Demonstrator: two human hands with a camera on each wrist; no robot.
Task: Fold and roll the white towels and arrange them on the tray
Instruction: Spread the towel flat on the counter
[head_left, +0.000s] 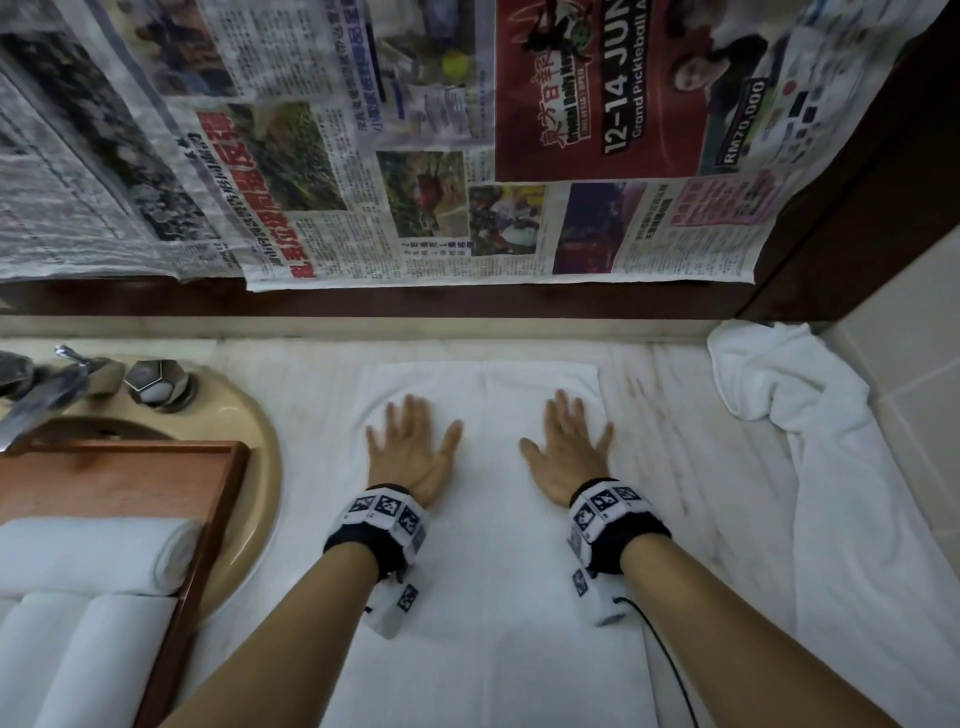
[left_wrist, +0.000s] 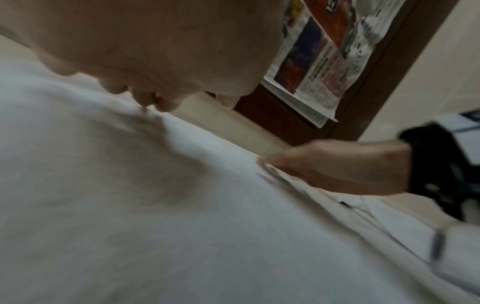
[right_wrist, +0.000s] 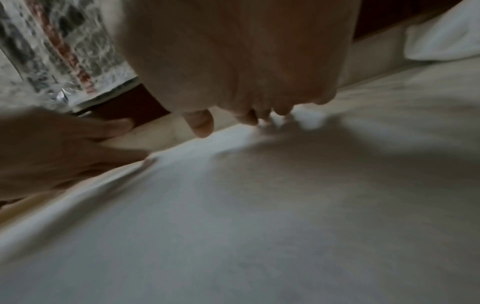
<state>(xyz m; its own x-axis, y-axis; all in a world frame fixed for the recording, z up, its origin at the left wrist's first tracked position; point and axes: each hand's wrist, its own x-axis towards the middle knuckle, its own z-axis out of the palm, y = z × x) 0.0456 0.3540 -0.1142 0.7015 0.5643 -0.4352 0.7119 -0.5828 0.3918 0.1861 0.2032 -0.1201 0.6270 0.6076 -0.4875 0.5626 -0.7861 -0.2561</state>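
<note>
Head view alone shows wooden tray (head_left: 208, 525) at 9 o'clock holding three rolled towels (head_left: 88, 556); wrist views blurred. Left hand (head_left: 410, 452), right hand (head_left: 563, 449) splayed flat on folded towel (head_left: 488, 571). One crumpled towel (head_left: 779, 384) at 2 o'clock.

A pale marble table (head_left: 675, 415) meets a dark wooden wall panel (head_left: 519, 301) hung with newspaper sheets (head_left: 415, 156). A beige sink (head_left: 260, 467) with a chrome tap (head_left: 47, 395) sits left; cream, possibly tiled, wall (head_left: 909, 338) stands right.
</note>
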